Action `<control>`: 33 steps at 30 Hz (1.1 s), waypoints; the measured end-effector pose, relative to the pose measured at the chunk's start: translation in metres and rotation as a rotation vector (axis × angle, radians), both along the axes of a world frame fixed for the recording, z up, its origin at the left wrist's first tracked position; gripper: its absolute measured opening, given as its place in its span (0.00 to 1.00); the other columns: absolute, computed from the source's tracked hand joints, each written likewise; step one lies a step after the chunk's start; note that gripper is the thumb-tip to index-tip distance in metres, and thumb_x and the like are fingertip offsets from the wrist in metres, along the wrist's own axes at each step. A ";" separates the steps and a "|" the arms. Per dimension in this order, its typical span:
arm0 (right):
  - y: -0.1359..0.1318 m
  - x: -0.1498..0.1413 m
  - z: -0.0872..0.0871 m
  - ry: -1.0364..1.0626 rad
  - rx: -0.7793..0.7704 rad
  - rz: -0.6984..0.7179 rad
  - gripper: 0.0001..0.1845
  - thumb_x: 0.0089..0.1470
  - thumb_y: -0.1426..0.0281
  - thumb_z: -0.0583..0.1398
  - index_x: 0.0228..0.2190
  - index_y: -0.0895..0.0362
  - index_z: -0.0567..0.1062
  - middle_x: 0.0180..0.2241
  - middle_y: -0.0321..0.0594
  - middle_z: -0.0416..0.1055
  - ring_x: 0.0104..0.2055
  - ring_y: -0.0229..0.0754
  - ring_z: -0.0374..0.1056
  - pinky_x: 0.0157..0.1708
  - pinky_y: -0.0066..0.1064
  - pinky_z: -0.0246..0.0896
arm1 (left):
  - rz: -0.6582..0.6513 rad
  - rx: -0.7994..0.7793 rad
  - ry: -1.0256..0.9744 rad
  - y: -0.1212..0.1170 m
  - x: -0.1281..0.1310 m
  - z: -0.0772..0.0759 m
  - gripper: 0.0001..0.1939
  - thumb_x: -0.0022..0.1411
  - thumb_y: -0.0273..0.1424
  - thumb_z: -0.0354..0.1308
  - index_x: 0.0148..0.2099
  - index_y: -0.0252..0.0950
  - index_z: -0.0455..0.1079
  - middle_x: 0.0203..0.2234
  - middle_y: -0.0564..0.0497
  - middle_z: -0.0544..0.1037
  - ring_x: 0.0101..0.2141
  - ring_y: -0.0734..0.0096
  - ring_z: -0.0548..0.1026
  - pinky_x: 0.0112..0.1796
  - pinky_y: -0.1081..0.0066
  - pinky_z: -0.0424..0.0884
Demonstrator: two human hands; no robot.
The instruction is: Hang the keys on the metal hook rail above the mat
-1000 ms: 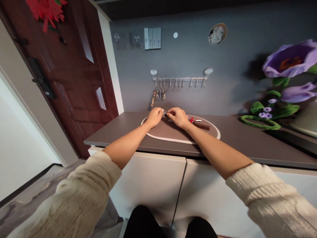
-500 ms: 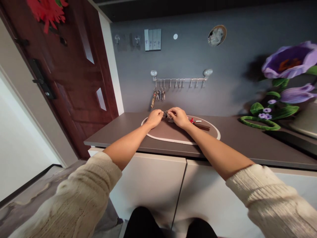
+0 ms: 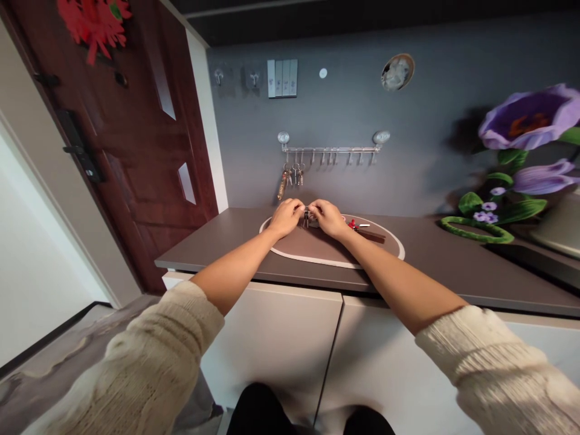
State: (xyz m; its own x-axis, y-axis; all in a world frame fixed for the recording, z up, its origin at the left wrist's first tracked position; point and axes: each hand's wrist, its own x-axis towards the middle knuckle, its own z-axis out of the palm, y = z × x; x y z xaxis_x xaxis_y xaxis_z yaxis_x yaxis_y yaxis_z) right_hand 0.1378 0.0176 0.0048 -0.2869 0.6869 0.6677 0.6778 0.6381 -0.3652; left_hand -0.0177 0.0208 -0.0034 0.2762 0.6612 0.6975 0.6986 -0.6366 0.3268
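Between my two hands hangs a small bunch of keys (image 3: 306,219), over an oval brown mat (image 3: 312,248) with a pale rim. My left hand (image 3: 285,217) pinches it from the left, fingers closed. From the other side my right hand (image 3: 328,217) pinches it too; the ring is mostly hidden by fingertips. Right of my right hand lie a small red item (image 3: 352,224) with a silvery piece beside it and a dark brown strap-like piece (image 3: 371,236). A pale thing partly behind my right fingers cannot be made out.
On the wall a clear hook rail (image 3: 335,149) carries several hanging keys (image 3: 296,175) at its left end. Purple artificial flowers (image 3: 528,118) stand at right on the dark counter (image 3: 430,266). A dark red door (image 3: 149,151) is at left.
The view has tilted slightly, so the scene sits a little lower. The keys now dangle more plainly below my fingertips; both hands stay closed over the mat.
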 end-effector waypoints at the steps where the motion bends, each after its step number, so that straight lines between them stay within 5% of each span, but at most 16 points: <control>1: -0.001 0.000 0.001 -0.006 -0.003 0.008 0.11 0.54 0.69 0.50 0.27 0.59 0.70 0.28 0.40 0.69 0.33 0.37 0.63 0.36 0.27 0.54 | -0.009 0.007 0.013 0.000 0.000 0.000 0.11 0.61 0.31 0.44 0.37 0.36 0.68 0.33 0.49 0.71 0.37 0.71 0.67 0.40 0.72 0.62; 9: -0.003 0.000 0.000 0.083 -0.048 0.049 0.10 0.51 0.67 0.52 0.26 0.59 0.69 0.27 0.39 0.69 0.31 0.36 0.62 0.35 0.27 0.56 | -0.047 0.025 -0.076 0.000 0.002 0.000 0.09 0.59 0.28 0.45 0.32 0.35 0.66 0.30 0.51 0.72 0.34 0.72 0.67 0.38 0.72 0.62; 24: -0.003 0.000 -0.008 0.500 -0.364 0.288 0.13 0.43 0.61 0.58 0.26 0.58 0.64 0.21 0.30 0.60 0.23 0.31 0.55 0.25 0.26 0.53 | -0.142 -0.066 -0.265 0.003 0.009 -0.006 0.09 0.58 0.30 0.45 0.32 0.35 0.65 0.27 0.54 0.71 0.30 0.76 0.66 0.33 0.75 0.62; 33: -0.007 0.002 -0.003 0.392 -0.212 0.204 0.10 0.47 0.62 0.54 0.26 0.57 0.63 0.23 0.32 0.60 0.25 0.34 0.56 0.28 0.28 0.54 | -0.110 -0.052 -0.217 -0.003 0.013 -0.003 0.12 0.60 0.31 0.43 0.33 0.35 0.67 0.30 0.51 0.73 0.33 0.73 0.68 0.36 0.73 0.62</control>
